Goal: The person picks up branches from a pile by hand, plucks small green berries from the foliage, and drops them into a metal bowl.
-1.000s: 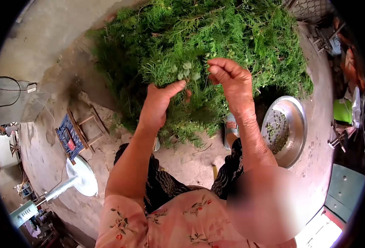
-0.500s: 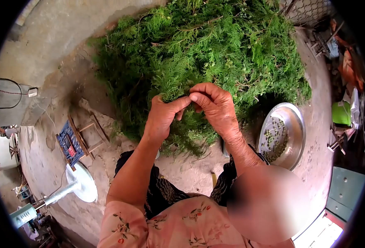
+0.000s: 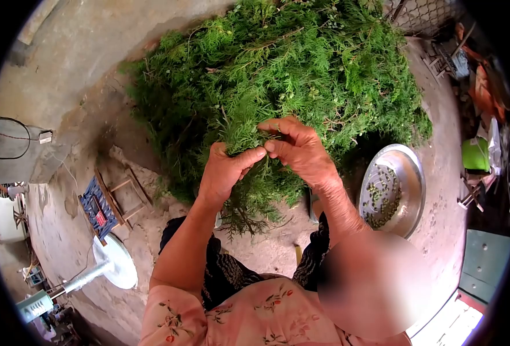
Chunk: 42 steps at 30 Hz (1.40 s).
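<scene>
My left hand (image 3: 226, 170) is closed around a green conifer sprig (image 3: 244, 130), whose feathery leaves stick up above the fist and hang down below it. Close beside it, my right hand (image 3: 301, 151) has its thumb and forefinger pinched at the sprig, with the thumb tips of both hands nearly touching. Whatever lies between the right fingertips is too small to make out. Behind both hands spreads a large heap of cut conifer branches (image 3: 324, 86). At the right, a metal basin (image 3: 415, 199) holds many small green cones (image 3: 385, 193).
A small folding stool (image 3: 99, 205) with a red item on its woven seat is at the left. Near it stands a white round-based pedestal (image 3: 119, 271). A green container (image 3: 475, 154) and clutter line the right side. A cable (image 3: 4, 155) hangs on the left wall.
Both hands have dropped slightly toward me. The right forefinger has lifted and spread from the thumb, and the sprig in the left hand shows more.
</scene>
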Each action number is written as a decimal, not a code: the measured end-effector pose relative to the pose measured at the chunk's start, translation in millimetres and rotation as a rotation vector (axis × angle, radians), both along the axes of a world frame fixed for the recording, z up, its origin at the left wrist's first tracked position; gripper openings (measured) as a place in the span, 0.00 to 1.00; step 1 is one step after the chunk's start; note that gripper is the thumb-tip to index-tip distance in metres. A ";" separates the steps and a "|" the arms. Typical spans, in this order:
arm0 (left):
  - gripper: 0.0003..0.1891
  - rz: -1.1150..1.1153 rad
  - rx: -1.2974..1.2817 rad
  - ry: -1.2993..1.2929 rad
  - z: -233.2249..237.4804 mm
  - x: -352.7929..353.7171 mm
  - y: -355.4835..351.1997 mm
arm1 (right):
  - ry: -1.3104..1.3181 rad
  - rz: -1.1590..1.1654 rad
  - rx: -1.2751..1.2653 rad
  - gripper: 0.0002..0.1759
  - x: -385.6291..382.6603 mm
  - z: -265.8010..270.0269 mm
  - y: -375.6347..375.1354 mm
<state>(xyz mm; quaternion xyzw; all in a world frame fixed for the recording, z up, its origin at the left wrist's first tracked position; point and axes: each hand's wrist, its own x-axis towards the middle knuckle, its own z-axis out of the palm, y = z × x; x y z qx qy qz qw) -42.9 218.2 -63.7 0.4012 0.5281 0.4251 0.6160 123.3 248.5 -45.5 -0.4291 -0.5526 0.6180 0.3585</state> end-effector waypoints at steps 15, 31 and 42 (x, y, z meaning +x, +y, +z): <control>0.04 0.139 -0.025 -0.267 9.9 7.3 -1.1 | 0.647 -0.142 -0.519 0.11 -3.5 -16.5 -2.7; 0.05 0.146 -0.061 -0.169 8.8 -2.2 -0.1 | 0.487 -0.203 -0.272 0.09 -3.5 -7.2 -3.5; 0.10 0.061 -0.056 -0.195 12.6 0.6 -3.0 | 0.458 -0.119 -0.440 0.12 -10.8 -9.1 -7.6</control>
